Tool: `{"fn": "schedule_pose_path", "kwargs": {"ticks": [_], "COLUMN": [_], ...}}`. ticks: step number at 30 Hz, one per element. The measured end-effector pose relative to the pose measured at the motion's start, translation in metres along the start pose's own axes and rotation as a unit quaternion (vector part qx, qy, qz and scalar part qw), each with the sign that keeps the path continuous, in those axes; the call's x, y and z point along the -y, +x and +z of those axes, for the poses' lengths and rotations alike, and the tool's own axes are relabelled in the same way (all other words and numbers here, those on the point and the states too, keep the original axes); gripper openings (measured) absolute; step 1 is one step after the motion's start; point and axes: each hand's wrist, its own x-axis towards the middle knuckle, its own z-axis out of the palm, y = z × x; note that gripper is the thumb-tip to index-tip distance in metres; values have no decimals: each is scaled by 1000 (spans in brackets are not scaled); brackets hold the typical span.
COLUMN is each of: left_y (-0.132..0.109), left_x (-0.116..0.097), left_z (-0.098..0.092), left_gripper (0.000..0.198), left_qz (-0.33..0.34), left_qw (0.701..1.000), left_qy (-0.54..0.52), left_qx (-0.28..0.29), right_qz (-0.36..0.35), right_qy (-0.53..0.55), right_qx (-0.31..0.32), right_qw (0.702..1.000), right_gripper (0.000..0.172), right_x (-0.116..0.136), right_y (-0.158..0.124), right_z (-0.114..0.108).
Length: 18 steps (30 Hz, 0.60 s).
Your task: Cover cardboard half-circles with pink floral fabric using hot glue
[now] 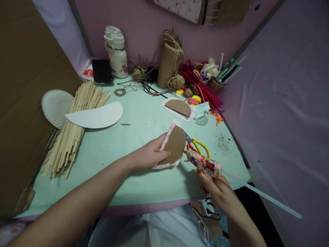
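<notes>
My left hand (155, 151) grips a half-round cardboard piece (176, 144) by its straight side, thumb on top. Pink-and-white patterned material shows round the cardboard's border. In my right hand (212, 183) is a hot glue gun (204, 163) with a patterned cover, its nozzle at the curved edge of the cardboard; whether it touches I cannot tell. A long translucent glue stick (267, 196) sticks out of its back. Behind the nozzle lie scissors (199, 145) with yellow and red handles, partly hidden. A second half-round cardboard piece (178, 107) rests on white-edged material farther back.
Thin wooden sticks (69, 137) lie bundled at the left, under a white half-round sheet (99, 116) and beside a paper plate (55, 106). Along the back stand a bottle (118, 56), a twine spool (169, 61) and a cup of glue sticks (218, 84). A power strip (207, 207) is below the table edge.
</notes>
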Motion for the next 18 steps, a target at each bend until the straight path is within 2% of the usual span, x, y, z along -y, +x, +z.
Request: {"fn": "schedule_pose_path", "kwargs": {"ticks": [6,12,18], "left_y": [0,-1,-3], "left_x": [1,4,0], "left_z": [1,0,1], "left_gripper": [70,66,72], "left_qz": [-7,22,-22], "left_qw": [1000,999,997], "left_qy": [-25,-45,-67], "left_qx": [-12,12,-7], "right_qz": [8,2,13], "right_qy": [-10,-15,3], "right_qx": [-16,-24,-41], "right_qw": [1000,1000,999], "right_gripper": [54,52,48], "right_x": [4,5,-3], "right_y": [0,2,5], "right_z": [-1,-2,-11]}}
